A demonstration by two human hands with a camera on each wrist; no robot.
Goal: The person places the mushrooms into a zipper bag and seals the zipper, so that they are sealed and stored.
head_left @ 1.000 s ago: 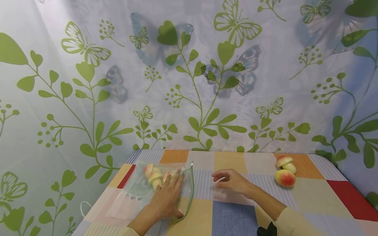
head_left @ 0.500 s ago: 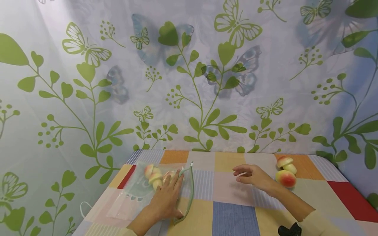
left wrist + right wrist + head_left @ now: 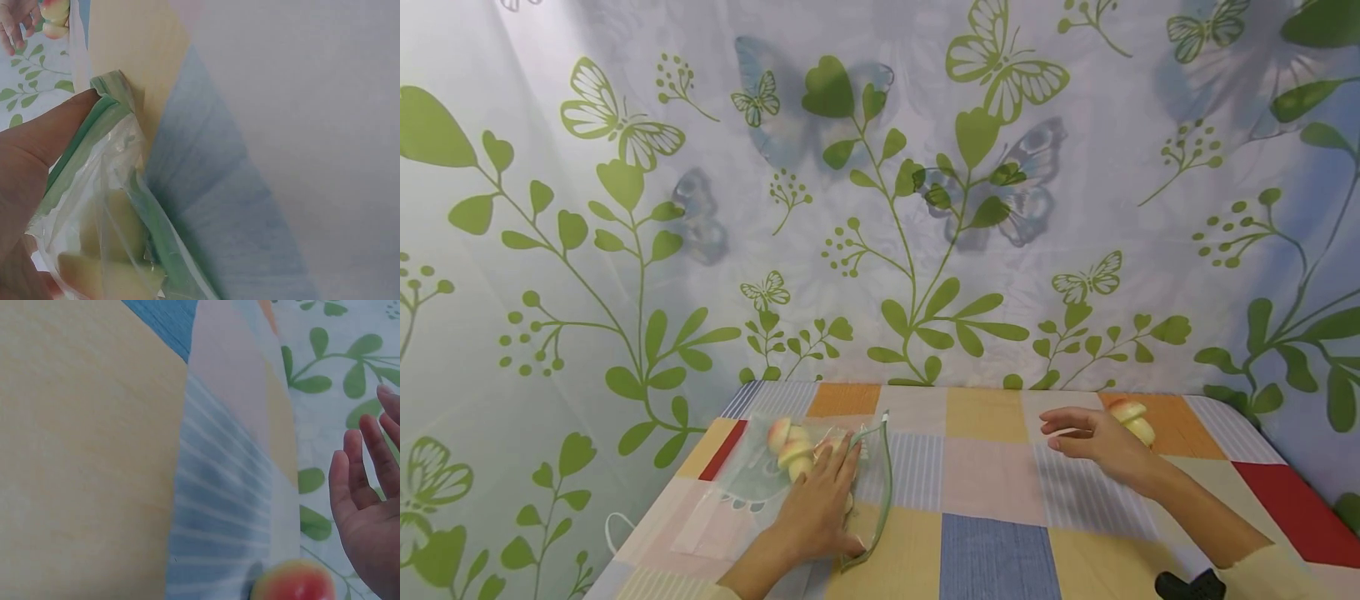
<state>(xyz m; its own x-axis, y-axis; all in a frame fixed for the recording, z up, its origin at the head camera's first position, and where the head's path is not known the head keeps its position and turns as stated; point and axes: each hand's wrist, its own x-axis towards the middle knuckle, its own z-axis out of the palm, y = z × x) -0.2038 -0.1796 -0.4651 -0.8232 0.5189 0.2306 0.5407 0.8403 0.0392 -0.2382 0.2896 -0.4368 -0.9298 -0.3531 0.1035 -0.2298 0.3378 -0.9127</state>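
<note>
A clear zip bag (image 3: 748,492) with a green zip edge lies at the table's left, with yellow-and-red toy mushrooms (image 3: 793,457) inside. My left hand (image 3: 816,512) rests on it, fingers spread; in the left wrist view its thumb (image 3: 59,128) touches the green edge of the bag (image 3: 103,156), and pale yellow pieces show through the plastic. My right hand (image 3: 1097,442) holds nothing, fingers loosely bent, above the right side of the table. Just beyond it sits another toy mushroom (image 3: 1133,421). A red-and-yellow toy fruit (image 3: 294,584) shows in the right wrist view; the right hand hides it in the head view.
A patchwork cloth (image 3: 992,550) covers the table. Behind it hangs a curtain (image 3: 880,208) printed with leaves and butterflies. A white cord loop (image 3: 613,533) shows at the left edge. A black object (image 3: 1190,585) sits by the right sleeve.
My right hand has moved right from the middle of the table to the toy mushroom and fruit, now covering the fruit in the head view. The left hand has stayed on the bag.
</note>
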